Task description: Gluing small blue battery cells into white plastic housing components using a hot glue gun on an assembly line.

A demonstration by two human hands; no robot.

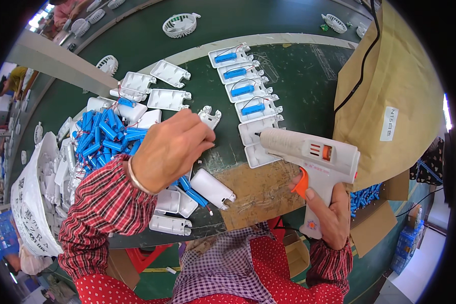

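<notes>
The person's right hand (332,215), right of centre, gripped a white plastic glue gun (309,152), whose handle partly hid the palm; its nozzle overlapped an open white plastic shell (246,130). Left of centre, the left hand (169,147) curled narrowly; whether it pinched anything could not be told. It partly covered heaped blue cylindrical batteries (92,137).

Brown paper bag (390,76) with a white label (388,124), black cable (378,35) hanging before the bag, open cardboard box (374,228) below it, round white fan grille (180,28) to its left.
</notes>
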